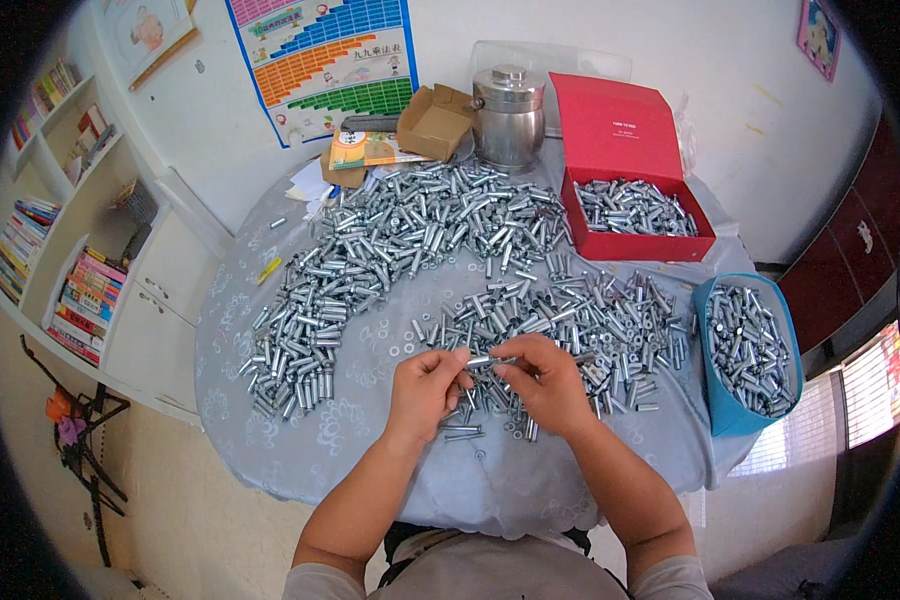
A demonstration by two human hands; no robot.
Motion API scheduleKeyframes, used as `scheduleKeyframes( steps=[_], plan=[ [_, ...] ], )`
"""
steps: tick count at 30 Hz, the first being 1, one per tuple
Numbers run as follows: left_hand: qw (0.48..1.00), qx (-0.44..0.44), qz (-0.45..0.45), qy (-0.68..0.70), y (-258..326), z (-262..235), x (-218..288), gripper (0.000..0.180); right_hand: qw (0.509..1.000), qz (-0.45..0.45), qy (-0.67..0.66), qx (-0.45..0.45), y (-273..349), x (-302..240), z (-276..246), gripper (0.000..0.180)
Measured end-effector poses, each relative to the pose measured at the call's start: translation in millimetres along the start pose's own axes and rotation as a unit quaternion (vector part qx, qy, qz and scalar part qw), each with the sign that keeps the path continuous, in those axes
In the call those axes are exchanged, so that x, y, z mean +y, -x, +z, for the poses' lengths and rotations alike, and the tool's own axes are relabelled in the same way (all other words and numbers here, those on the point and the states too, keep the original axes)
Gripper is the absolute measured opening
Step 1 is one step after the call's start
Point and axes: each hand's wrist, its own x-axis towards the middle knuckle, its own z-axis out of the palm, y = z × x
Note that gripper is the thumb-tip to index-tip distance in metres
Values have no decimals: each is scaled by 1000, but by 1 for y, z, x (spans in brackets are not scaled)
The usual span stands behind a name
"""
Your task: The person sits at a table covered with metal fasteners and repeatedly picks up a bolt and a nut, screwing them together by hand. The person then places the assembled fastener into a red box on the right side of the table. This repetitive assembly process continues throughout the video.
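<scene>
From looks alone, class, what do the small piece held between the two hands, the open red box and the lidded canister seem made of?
Small piece: metal, perhaps plated steel; bright, silvery shine.
Red box: probably cardboard, smooth and rather matt; flat, thin lid with straight edges.
Canister: metal, likely stainless steel; grey, polished-looking side with soft reflections.

A silvery, flower-patterned tablecloth [450,490] covers the rounded desk [232,405]. Sleeved metal bolts [370,250] sprawl across it in a curving heap, with a second heap [610,310] nearer the front and loose washers [408,348] between. Behind stand a lidded steel canister [510,125] and an open red box [640,246].
</scene>
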Motion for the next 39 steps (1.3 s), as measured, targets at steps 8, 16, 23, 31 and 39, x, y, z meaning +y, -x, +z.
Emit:
scheduleKeyframes(
  steps=[8,16,23,31,39],
  plan=[
    [996,14,-72,51,-5,-6,4,39,972,-188,126,62,-2,4,-1,23],
    [998,-7,-29,53,-3,-2,-2,30,990,-33,128,51,3,-5,1,27],
    [998,-19,6,54,-3,1,-7,19,984,-98,141,44,5,12,12,27],
    [999,-27,7,28,-1,-2,-6,23,998,-6,68,15,6,7,2,26],
    [865,20,246,-437,4,-16,12,31,981,-10,86,173,-3,15,-9,33]
  ],
)
